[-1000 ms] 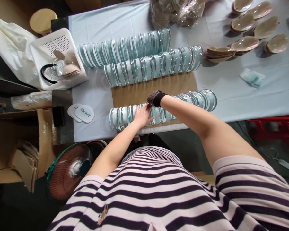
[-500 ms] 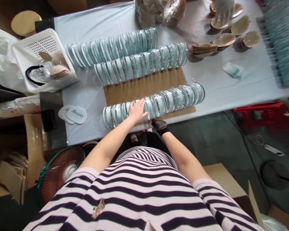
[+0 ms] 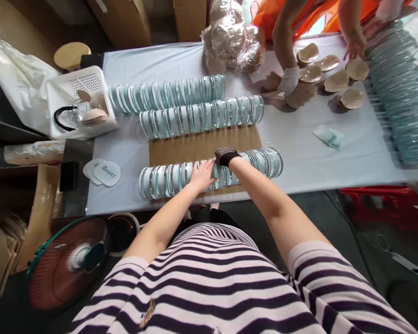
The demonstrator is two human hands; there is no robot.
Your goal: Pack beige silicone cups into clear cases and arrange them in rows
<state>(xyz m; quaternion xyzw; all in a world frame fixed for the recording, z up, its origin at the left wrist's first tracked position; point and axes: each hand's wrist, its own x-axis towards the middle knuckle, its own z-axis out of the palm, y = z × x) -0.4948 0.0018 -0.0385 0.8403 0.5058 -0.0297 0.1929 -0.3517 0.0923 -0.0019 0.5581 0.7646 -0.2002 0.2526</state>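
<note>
A long near row of clear, teal-and-white packs (image 3: 167,181) stands packed face to face along the table's front edge. My bare left hand (image 3: 202,176) lies on top of it, fingers stretched out and apart. My right hand (image 3: 226,157), in a dark mesh glove, is at the row's far side beside my left fingertips. Its fingers look curled in; what they hold, if anything, is hidden. Beneath and behind the row shows a brown cardboard sheet (image 3: 205,144). Two similar rows, a middle row (image 3: 202,117) and a back row (image 3: 167,93), lie farther off.
At left are a white basket (image 3: 80,99) and oval printed cards (image 3: 106,173). A co-worker's gloved hand (image 3: 288,81) and bare hand (image 3: 355,44) are among beige oval pads (image 3: 336,81). A tall stack of clear packs (image 3: 399,93) stands right; a fan (image 3: 73,262) is below.
My right hand has moved from the row's near side up to its far side. My left hand stays on the row. The view has tilted up, bringing the co-worker's arms into sight.
</note>
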